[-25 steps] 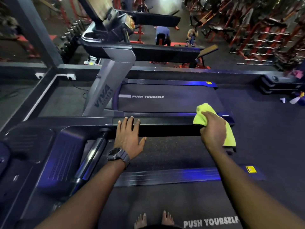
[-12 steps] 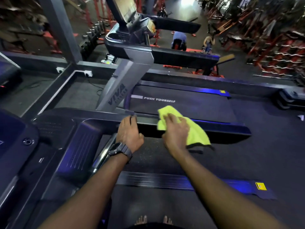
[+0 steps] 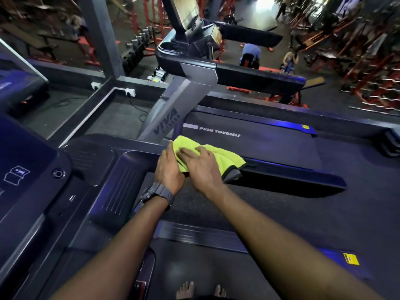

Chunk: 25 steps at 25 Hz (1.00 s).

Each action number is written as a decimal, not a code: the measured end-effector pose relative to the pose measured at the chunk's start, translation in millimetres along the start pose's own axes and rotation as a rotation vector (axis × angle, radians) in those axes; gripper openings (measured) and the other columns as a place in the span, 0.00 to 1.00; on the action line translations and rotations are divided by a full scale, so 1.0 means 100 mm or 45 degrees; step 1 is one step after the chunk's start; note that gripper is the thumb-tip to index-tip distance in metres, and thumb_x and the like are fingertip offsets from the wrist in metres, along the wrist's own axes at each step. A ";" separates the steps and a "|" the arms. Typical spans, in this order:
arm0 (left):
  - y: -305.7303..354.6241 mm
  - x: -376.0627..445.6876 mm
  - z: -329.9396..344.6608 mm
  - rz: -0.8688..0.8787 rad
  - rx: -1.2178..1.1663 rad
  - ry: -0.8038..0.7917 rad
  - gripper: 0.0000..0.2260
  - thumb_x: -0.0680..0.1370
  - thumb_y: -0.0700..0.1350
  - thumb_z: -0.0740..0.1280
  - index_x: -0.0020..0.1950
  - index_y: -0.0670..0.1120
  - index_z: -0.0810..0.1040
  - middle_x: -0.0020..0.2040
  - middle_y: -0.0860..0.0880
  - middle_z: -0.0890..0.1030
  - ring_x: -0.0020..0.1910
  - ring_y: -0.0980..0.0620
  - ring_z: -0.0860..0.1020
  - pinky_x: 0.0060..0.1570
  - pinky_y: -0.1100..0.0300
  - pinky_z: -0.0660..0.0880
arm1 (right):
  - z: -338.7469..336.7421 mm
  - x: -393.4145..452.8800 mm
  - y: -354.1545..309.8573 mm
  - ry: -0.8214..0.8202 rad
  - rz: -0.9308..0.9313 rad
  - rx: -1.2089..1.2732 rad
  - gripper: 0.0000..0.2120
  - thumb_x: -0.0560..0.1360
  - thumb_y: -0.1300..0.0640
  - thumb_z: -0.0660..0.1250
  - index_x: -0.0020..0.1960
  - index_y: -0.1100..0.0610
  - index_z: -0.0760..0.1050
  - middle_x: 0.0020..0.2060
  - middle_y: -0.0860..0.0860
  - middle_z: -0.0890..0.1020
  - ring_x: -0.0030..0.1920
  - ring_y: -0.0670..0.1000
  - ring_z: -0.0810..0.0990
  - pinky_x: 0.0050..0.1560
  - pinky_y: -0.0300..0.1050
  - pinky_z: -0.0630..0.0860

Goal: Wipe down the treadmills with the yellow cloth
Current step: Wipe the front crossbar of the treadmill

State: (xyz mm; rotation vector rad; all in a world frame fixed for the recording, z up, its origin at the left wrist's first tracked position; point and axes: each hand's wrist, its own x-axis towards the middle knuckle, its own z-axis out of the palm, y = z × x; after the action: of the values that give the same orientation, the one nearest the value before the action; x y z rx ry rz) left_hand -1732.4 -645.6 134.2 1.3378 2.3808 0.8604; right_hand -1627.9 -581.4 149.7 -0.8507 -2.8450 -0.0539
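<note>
The yellow cloth [image 3: 218,158] lies bunched on the black side handrail [image 3: 292,179] of the treadmill I stand on. My right hand [image 3: 202,169] presses flat on top of the cloth, fingers spread over it. My left hand [image 3: 170,169], with a dark watch on the wrist, rests on the rail right beside it and touches the cloth's left edge. Both hands meet near the rail's console end. The console [image 3: 23,169] of this treadmill fills the left side.
A second treadmill stands beyond the rail, with a grey upright [image 3: 173,113] and a belt [image 3: 249,146] printed PUSH YOURSELF. My bare feet [image 3: 200,291] are on the near belt. Red weight racks [image 3: 357,50] and people fill the gym floor behind.
My right hand has slid the cloth left along the handrail, from its far end up against my left hand. The view has shifted left and forward.
</note>
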 end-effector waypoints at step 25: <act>2.08 -0.46 1.50 0.731 0.365 -0.401 0.22 0.72 0.47 0.67 0.65 0.44 0.73 0.61 0.46 0.76 0.60 0.43 0.73 0.60 0.53 0.70 | -0.08 -2.27 2.51 0.317 0.592 0.050 0.36 0.62 0.71 0.65 0.68 0.51 0.75 0.67 0.47 0.77 0.61 0.61 0.75 0.64 0.54 0.74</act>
State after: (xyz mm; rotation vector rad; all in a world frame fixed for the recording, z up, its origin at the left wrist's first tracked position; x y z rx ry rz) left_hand -1490.9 -548.3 143.5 2.1479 1.9470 0.3847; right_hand -1302.7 -495.4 114.3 -1.3645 -2.3512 -0.0400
